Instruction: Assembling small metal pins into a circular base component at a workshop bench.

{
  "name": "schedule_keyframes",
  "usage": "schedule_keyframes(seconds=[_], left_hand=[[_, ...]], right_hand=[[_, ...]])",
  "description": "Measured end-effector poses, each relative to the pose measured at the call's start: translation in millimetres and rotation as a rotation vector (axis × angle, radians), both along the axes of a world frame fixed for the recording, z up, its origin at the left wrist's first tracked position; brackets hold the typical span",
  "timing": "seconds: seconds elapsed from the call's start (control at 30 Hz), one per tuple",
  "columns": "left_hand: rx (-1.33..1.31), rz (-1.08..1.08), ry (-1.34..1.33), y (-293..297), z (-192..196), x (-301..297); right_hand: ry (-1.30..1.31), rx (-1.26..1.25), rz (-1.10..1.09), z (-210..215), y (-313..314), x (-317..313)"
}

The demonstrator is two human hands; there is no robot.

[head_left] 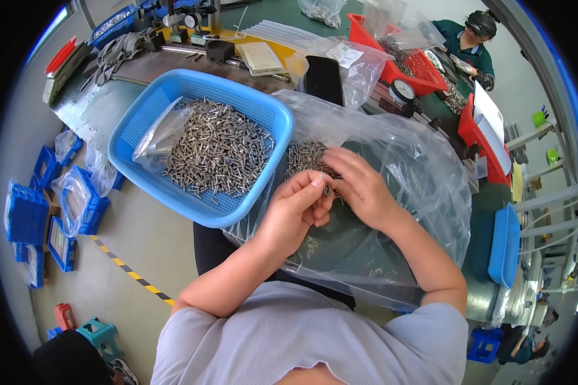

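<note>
My left hand point(297, 204) is closed, its thumb and fingers pinching a small metal pin point(327, 190) whose round end shows. Beside it, my right hand point(361, 186) has its fingers stretched out, the tips at the edge of a pile of small metal pins point(305, 158). The pile lies on a clear plastic bag point(404, 151) spread over the green tabletop. To the left stands a blue perforated basket point(123, 149) filled with many similar pins point(218, 147) and a small clear bag point(162, 136).
A black phone point(324, 80) lies beyond the pile. Dial gauges point(402, 91) and red baskets point(424, 70) stand further back. A co-worker point(470, 45) is at the far right. Blue crates point(83, 199) stand on the left floor, and a blue tray point(505, 247) sits at right.
</note>
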State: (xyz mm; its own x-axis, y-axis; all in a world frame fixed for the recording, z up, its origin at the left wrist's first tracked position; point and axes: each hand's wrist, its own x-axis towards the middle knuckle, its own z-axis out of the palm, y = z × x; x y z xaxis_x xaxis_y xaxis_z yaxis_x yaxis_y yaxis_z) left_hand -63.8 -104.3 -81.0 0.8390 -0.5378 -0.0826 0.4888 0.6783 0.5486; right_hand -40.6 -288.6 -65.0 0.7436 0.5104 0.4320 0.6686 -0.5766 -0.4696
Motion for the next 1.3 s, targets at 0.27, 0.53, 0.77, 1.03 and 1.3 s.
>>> schedule_keyframes(seconds=[0.27,0.53,0.77,1.03,1.3], left_hand=[[0.023,0.021,-0.025,-0.1,-1.2,-2.3],[0.051,-0.025,-0.077,0.2,5.6,-16.5],[0.069,-0.005,-0.124,-5.7,1.3,-27.2],[0.007,-0.023,-0.130,3.3,-3.9,-26.1],[0.015,-0.027,-0.156,4.8,-6.8,-25.4]], right_hand=[[-0.123,-0.141,-0.371,-8.4,-34.2,21.0],[-0.106,-0.086,-0.236,-17.8,-11.9,6.5],[-0.088,-0.060,-0.178,-0.3,-10.1,-4.9],[0.470,-0.265,-0.232,51.7,-52.3,-3.6],[0.297,-0.153,-0.089,11.6,-20.2,-14.8]])
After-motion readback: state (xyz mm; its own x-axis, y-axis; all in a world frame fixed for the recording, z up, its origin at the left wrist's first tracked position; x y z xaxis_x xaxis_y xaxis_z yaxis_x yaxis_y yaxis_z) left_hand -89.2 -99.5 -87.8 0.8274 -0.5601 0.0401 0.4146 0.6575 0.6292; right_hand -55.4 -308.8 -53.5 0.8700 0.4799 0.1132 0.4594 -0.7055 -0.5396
